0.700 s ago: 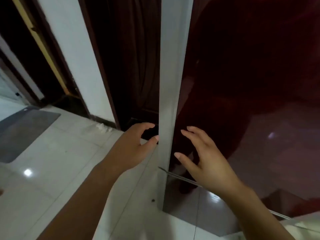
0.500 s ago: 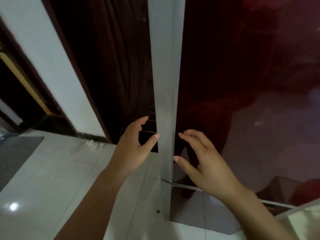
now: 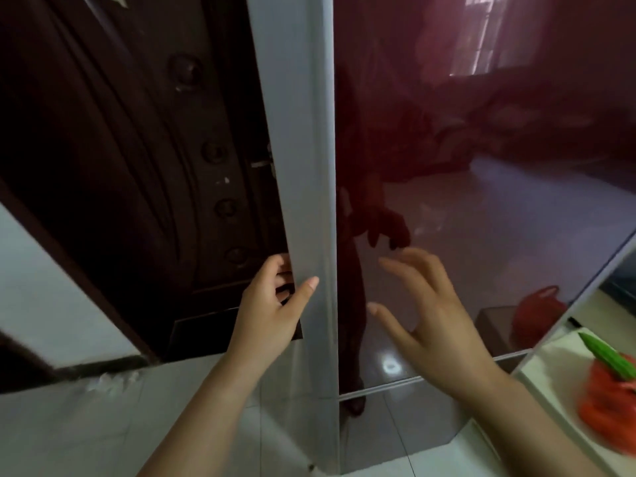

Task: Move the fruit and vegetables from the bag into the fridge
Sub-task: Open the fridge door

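Observation:
The fridge door point(image 3: 499, 201) is dark red and glossy, with a grey side edge point(image 3: 303, 166) running down the middle of the view. My left hand point(image 3: 272, 315) grips that grey edge, fingers curled behind it and thumb on its face. My right hand point(image 3: 433, 321) hovers just in front of the red panel, fingers spread and holding nothing. At the lower right a red bag point(image 3: 609, 418) lies on a white surface point(image 3: 550, 366), with a green okra point(image 3: 602, 356) on top of it.
A dark brown wooden door point(image 3: 120, 149) stands close behind the fridge edge on the left. A white wall point(image 3: 44, 304) and white floor tiles point(image 3: 86, 435) fill the lower left. A seam crosses the fridge front low down.
My left fingers have curled further behind the grey edge. My right hand has risen a little in front of the red panel. The view swung right, bringing the red bag and okra in.

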Demonstrator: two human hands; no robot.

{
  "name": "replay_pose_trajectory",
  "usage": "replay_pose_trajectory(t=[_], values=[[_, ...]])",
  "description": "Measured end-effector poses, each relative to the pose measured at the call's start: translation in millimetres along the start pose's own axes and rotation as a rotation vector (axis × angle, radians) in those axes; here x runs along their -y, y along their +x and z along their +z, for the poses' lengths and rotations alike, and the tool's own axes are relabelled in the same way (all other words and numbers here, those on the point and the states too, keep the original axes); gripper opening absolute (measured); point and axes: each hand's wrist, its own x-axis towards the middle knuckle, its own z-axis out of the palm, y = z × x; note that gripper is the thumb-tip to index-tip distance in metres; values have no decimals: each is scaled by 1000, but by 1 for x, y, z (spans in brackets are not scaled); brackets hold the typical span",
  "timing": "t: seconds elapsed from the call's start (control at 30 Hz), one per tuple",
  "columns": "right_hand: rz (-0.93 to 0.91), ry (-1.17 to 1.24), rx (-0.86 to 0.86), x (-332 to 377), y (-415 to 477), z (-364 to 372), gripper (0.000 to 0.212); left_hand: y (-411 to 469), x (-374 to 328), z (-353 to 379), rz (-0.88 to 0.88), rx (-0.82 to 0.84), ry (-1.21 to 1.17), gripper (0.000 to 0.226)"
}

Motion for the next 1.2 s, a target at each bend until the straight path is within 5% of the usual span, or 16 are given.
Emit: replay_pose_trajectory(t=[0.13,0.53,1.2], values=[[51,-76,-238,3,11,7,65,5,0,1,39,12,-77,32],[-31,-438,-235,-41,24,38,90,2,1,18,-14,-151,-138,40],[-329,-244,-132,-71,-26,-5,77,-83,-39,65,-114,-479,-112,27]])
